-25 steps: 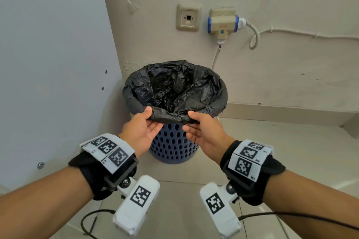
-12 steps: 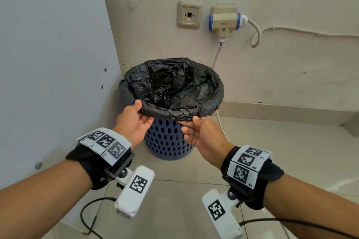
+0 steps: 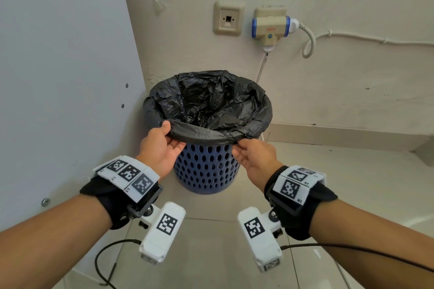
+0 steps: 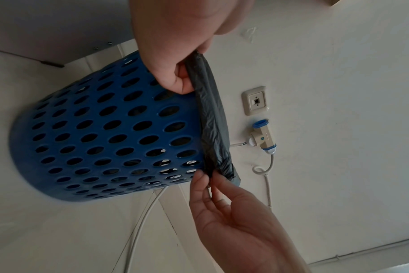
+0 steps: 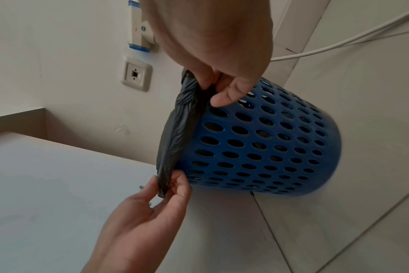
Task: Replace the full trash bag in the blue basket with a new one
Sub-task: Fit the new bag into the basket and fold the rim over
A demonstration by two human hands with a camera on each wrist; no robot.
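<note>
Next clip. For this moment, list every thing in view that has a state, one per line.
black trash bag: in the basket, mouth open, edge rolled over the rim
blue basket: upright on the floor, lined
left hand: pinches the rolled bag edge
right hand: pinches the rolled bag edge
plug adapter: in the wall socket, white cable plugged into its side

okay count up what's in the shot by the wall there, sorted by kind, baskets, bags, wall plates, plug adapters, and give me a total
Baskets: 1, the blue basket
Trash bags: 1, the black bag lining it
Wall plates: 1, the beige wall plate
Plug adapters: 1, the white and blue adapter
Total: 4
</note>
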